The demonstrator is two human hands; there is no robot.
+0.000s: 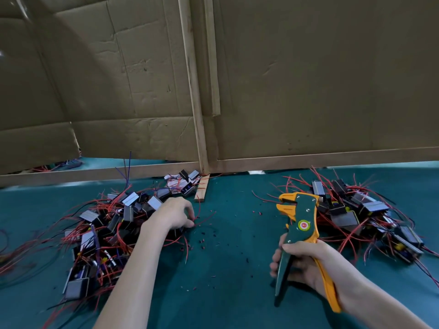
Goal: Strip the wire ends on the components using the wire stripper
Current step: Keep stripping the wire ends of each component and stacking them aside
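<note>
Teal covering runs across the table (237, 269), and over its right half the wire stripper (301, 224) stands upright, green and orange, its orange jaws at the top facing left and parted. The right hand (306, 262) holds it low down, fingers wrapped round the green handle while the orange one lies along the wrist. The handles look spread, not squeezed.

To the left, the left hand (174, 213) reaches into the right edge of the left pile of components (107, 233). Its fingers are curled down and seem to pinch a red wire (205, 216) that trails out onto the cloth. A second pile (363, 214) lies on the right, just behind the stripper. Small dark and red scraps of insulation (211, 233) dot the table between the hands. Cardboard (308, 79) on a wooden frame (194, 91) walls off the far side.

From where I stand, the job right now is getting one lead clear of that tangle. The wires are interlaced, so I'd draw it out gently and let the neighbours fall away rather than yank. Then I'd bring the end straight into the parted jaws from the left with only the tip past the blades, keep the wire taut and square, and give one full squeeze with the fingertips well back. Which pile is already stripped I cannot tell, as the ends are too small to read
</note>
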